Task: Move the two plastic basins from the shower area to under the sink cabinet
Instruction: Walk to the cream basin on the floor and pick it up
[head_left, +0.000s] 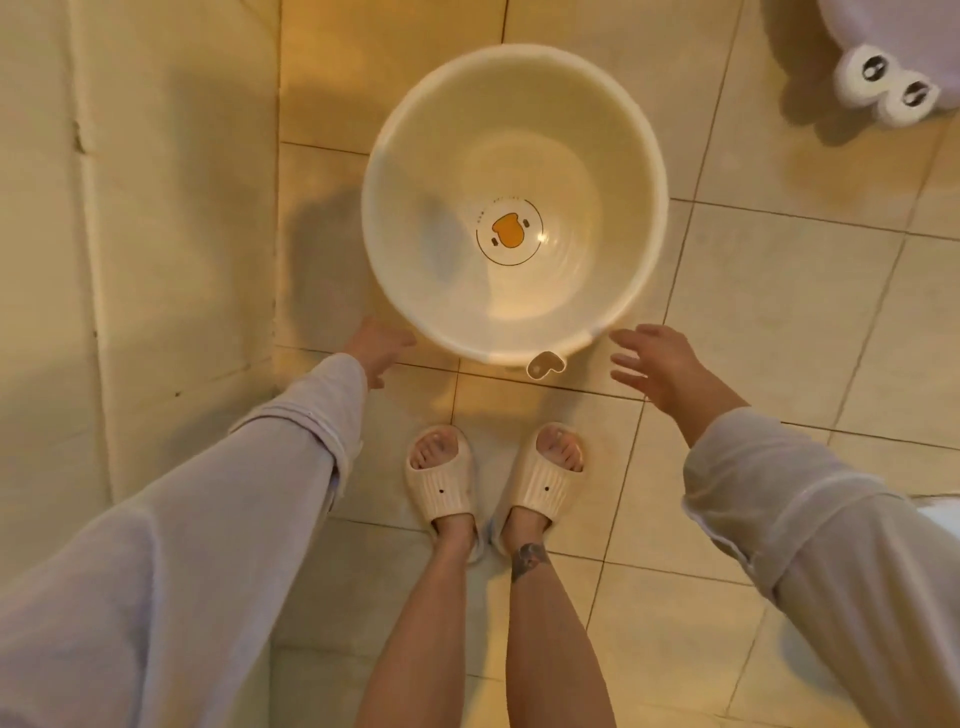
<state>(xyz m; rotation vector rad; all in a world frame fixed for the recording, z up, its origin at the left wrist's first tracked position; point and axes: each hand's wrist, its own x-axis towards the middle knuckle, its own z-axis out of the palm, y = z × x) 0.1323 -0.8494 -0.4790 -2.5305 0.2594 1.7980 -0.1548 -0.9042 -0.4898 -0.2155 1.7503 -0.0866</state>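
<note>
A round cream plastic basin (514, 171) stands upright on the tiled floor, with an orange cartoon print on its bottom and a small hanging tab on its near rim. My left hand (378, 349) reaches toward the basin's near-left rim, fingers apart, just short of it or barely touching. My right hand (660, 364) hovers open to the right of the near rim, clear of it. A second, lilac basin (893, 36) with two white cartoon eyes shows partly at the top right corner.
A tiled wall (140, 208) runs along the left, close to the basin. My feet in cream slippers (493, 483) stand just behind the basin. Beige floor tiles (779, 312) stretch to the right. A white object's edge shows at the far right.
</note>
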